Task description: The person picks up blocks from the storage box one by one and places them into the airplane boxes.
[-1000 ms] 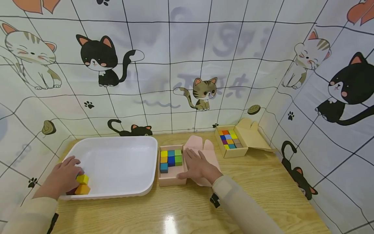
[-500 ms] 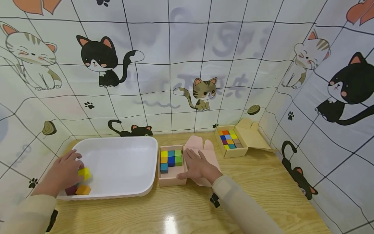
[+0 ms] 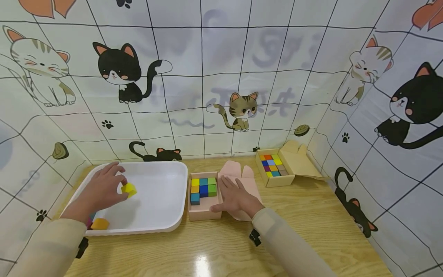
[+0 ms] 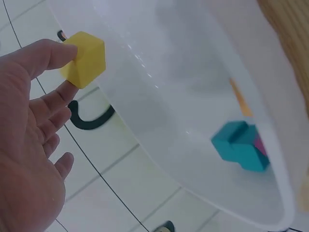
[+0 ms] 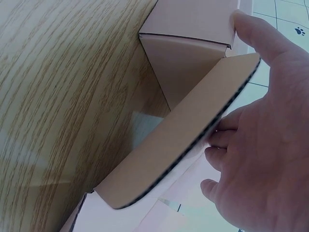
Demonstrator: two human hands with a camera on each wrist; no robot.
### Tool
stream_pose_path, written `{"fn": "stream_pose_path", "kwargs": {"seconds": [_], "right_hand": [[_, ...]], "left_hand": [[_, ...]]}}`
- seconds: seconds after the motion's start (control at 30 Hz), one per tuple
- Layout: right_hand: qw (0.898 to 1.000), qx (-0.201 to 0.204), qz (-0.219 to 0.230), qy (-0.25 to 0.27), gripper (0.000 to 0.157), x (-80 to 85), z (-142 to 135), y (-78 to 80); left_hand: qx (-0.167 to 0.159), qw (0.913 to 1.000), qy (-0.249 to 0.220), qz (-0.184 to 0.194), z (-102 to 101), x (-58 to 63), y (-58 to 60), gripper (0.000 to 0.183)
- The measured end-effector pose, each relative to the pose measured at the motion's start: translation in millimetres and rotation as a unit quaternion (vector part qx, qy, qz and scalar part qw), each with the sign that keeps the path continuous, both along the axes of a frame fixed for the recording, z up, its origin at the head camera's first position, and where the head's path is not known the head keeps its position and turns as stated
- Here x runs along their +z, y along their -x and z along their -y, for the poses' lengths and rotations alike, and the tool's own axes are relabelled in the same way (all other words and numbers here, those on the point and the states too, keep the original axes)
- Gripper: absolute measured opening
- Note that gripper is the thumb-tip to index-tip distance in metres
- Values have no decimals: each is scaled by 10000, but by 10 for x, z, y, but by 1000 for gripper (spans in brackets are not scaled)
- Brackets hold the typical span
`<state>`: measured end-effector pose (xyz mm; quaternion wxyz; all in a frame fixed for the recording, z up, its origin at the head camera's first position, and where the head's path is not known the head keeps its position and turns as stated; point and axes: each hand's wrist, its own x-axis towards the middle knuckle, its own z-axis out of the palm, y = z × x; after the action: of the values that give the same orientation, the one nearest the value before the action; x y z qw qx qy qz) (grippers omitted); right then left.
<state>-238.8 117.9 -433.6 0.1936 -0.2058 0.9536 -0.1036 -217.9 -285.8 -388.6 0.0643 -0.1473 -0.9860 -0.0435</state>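
Note:
In the head view my left hand [image 3: 98, 192] pinches a yellow cube [image 3: 129, 190] between thumb and fingertips, over the left part of a white tray [image 3: 157, 207]. Up close, the left wrist view has the yellow cube [image 4: 86, 60] at the thumb tip, with the other fingers loosely bent. My right hand [image 3: 237, 199] lies with straight fingers on the folded-back lid [image 3: 255, 188] of a pink cardboard box [image 3: 205, 216], its thumb at the box's right wall. Coloured cubes [image 3: 203, 190] in yellow, orange, blue and green fill the box's back rows; bare floor shows at the front right.
An orange cube [image 3: 100, 224] lies in the tray's near left corner; teal cubes [image 4: 241, 145] and a bit of pink are beside it. A yellowish box [image 3: 277, 181] of coloured cubes stands open at the back right of the wooden table [image 3: 311, 223]. Cat-patterned cloth [image 3: 187, 96] surrounds the table.
My left hand has lifted the yellow cube from the pile in the tray's near left corner and moved right and away with it. The right hand stays on the lid.

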Motion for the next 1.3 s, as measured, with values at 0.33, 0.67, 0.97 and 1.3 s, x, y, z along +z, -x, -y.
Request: {"fn": "stream_pose_path", "kwargs": {"seconds": [0.33, 0.67, 0.97, 1.3], "right_hand": [[10000, -3, -22, 3, 108, -3, -1, 3], [10000, -12, -45, -1, 107, -17, -6, 6], [10000, -44, -14, -36, 108, -9, 3, 10], [9999, -7, -29, -129, 107, 7, 8, 11]], "left_hand": [[-342, 9994, -89, 36, -450, 72, 140, 16], [-750, 9972, -64, -25, -983, 123, 294, 22], [-1247, 9921, 163, 28, -1498, 62, 387, 26], [-1766, 9808, 643, 529, -1938, -93, 429, 22]]}}
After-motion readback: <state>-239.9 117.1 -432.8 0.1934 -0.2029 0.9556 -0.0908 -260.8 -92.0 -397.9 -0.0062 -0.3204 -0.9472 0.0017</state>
